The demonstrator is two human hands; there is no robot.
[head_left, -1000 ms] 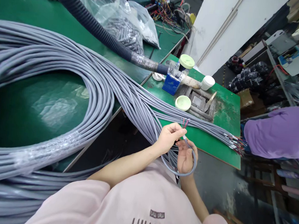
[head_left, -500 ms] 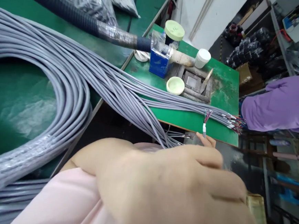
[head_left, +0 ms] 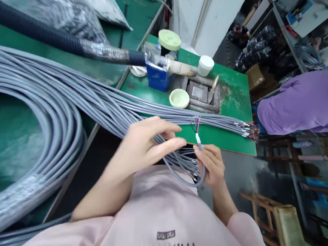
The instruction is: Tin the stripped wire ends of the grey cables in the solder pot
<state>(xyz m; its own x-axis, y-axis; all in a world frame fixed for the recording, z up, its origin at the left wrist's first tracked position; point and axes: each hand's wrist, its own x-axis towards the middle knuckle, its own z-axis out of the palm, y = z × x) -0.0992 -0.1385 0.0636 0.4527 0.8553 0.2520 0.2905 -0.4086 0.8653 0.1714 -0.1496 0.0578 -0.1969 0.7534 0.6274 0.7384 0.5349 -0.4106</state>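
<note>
My right hand (head_left: 210,164) grips a grey cable (head_left: 200,144) near its end, which points up. White tape wraps that end, and thin coloured wires (head_left: 197,123) fan out of it. Below the hand the cable bends in a loop toward my lap. To the left, my left hand (head_left: 151,144) hovers over the cable bundle, thumb and fingers apart, holding nothing I can see. Many grey cables (head_left: 103,101) run from a thick coil (head_left: 47,117) across the green bench; their stripped ends (head_left: 251,131) lie at its right edge. More cable ends hang below the bench edge.
A blue box (head_left: 157,77) with a black hose (head_left: 109,54) stands behind the cables. Near it are a square metal pot (head_left: 199,91), a pale green lid (head_left: 179,98) and a white tub (head_left: 205,65). Someone in purple (head_left: 304,100) is at right, above a wooden stool (head_left: 288,231).
My left hand has moved from close before the camera down and back to the bundle, uncovering my right hand, the looped cable and my lap. The view has shifted somewhat.
</note>
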